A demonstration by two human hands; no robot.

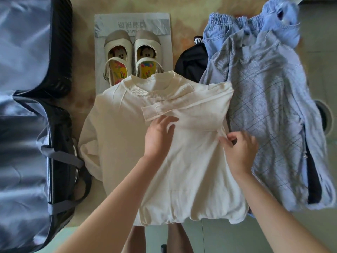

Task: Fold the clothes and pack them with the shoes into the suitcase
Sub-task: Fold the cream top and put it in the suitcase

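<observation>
A cream sweater [124,136] lies flat on the table in front of me, its right sleeve folded across the chest. My left hand [159,134] rests flat on the sweater's middle, just below the sleeve's cuff. My right hand [238,152] pinches the sweater's folded right edge. A pair of white shoes [132,55] with colourful insoles stands on a grey bag beyond the collar. The open suitcase [27,115], lined in blue-grey fabric, lies along the left.
A pile of blue clothes [264,99] fills the right side, with a light blue elastic-waist garment [228,28] at the back. A black garment [193,61] lies between the shoes and that pile. The table's near edge runs under the sweater's hem.
</observation>
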